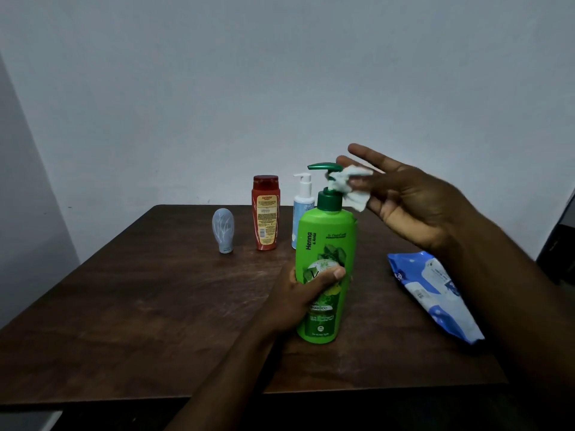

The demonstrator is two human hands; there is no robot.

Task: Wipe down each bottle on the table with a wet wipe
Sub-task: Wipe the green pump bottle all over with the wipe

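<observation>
The left hand [306, 293] grips the green bottle [326, 237] round its middle, near the centre of the table [155, 306]. The right hand [413, 206] pinches a crumpled wet wipe [351, 185] against its pump head [323, 167], other fingers spread. This bottle seems mid-wipe. The red bottle [265, 213], white pump bottle [302, 206] and small grey bottle [222, 230] wait near the far edge, and the wipe pack [432, 293] lies by the right edge.

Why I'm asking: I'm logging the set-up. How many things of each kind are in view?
Bottles: 4 (green pump bottle, red bottle, white pump bottle, small grey bottle)
Wipe packs: 1 (blue wipe pack)
Loose wipes: 1 (wet wipe, held by the right hand)
Total: 6
</observation>
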